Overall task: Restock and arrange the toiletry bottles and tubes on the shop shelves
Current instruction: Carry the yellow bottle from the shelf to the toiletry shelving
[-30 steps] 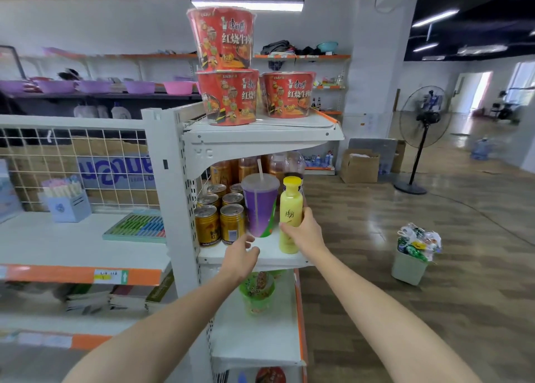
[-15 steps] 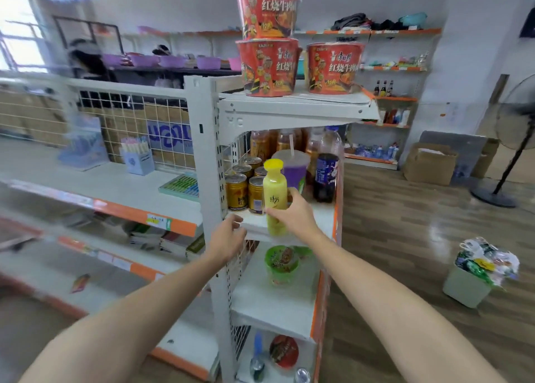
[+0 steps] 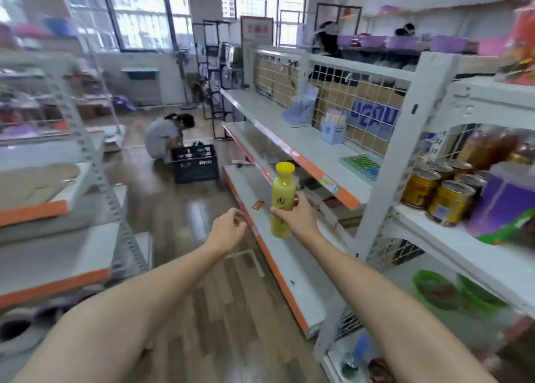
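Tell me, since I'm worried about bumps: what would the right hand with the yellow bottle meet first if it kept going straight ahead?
Probably the orange edge of the lower shelf just beyond the right hand and yellow bottle, though depth is unclear.

Gold cans (image 3: 443, 197) on white end shelf (image 3: 474, 255)

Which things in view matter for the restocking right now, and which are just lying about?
Job:
yellow plastic bottle with yellow cap, gripped upright by right hand
left hand, holding nothing
long white shelves with orange edges

Lying about:
gold tin cans
black plastic crate
purple cup
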